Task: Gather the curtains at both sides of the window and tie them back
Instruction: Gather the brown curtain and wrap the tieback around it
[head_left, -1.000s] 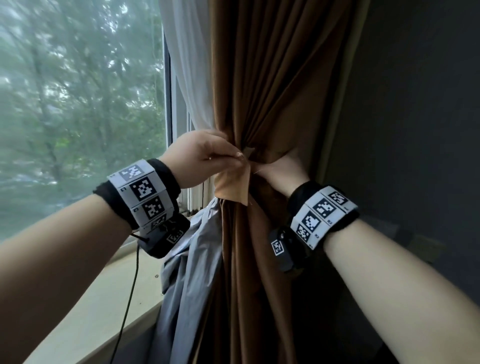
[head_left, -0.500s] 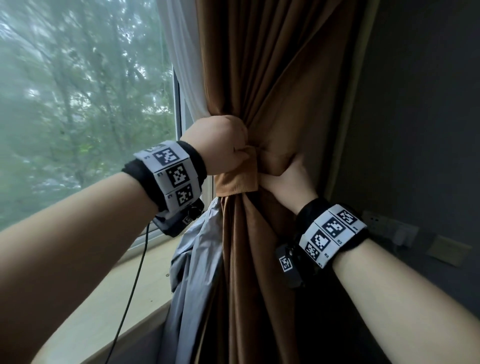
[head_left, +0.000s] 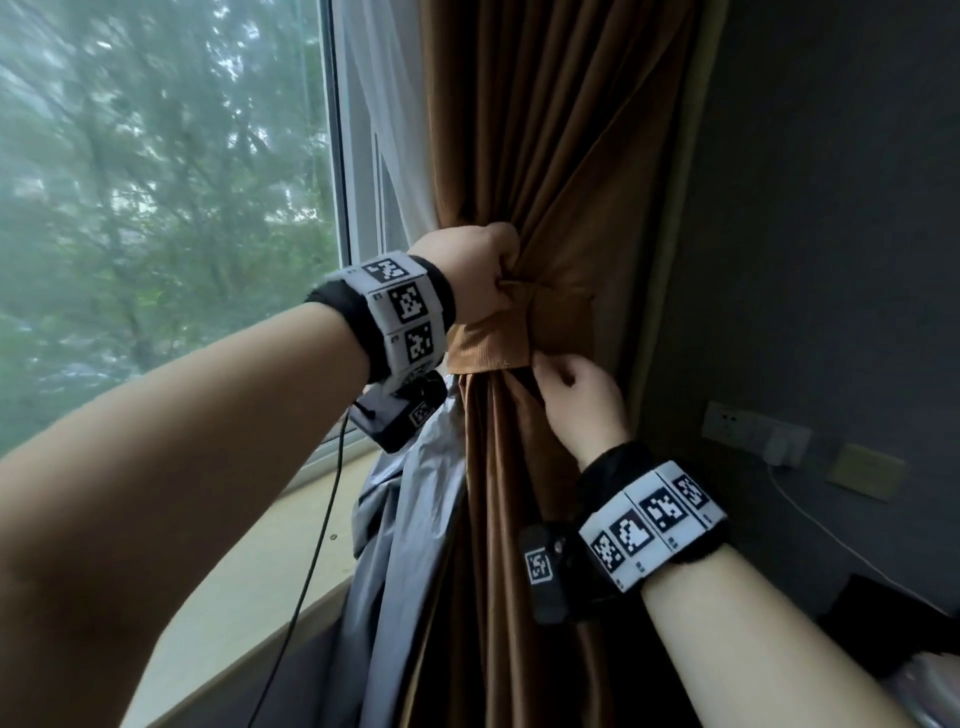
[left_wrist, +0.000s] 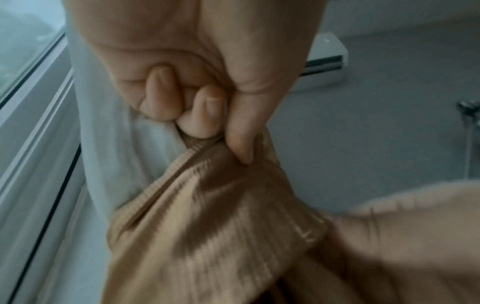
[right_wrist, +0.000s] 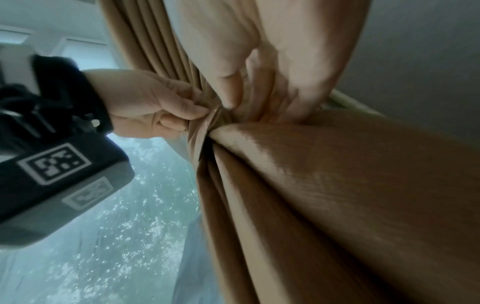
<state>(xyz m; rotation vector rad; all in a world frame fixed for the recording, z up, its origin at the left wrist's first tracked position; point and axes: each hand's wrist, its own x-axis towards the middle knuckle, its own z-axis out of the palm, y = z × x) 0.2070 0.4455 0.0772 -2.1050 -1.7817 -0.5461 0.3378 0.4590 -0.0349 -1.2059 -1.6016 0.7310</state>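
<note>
Beside the window (head_left: 156, 208), left hand (head_left: 470, 275) pinches the tieback (head_left: 491, 345); left-wrist view alone shows its curled fingers (left_wrist: 205, 115). Right hand (head_left: 579, 400) grips the curtain (head_left: 545, 156). No legible writing.

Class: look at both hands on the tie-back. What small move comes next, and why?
Probably draw the tie-back snug. The left hand grips its end at the gathered brown curtain, and the right hand pinches its lower edge, so it is wrapped, though no finished fastening shows.

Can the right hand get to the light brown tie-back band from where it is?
Probably yes. The right hand sits just below the light brown fabric tie-back band with nothing between; the left hand pinches only its top.
</note>
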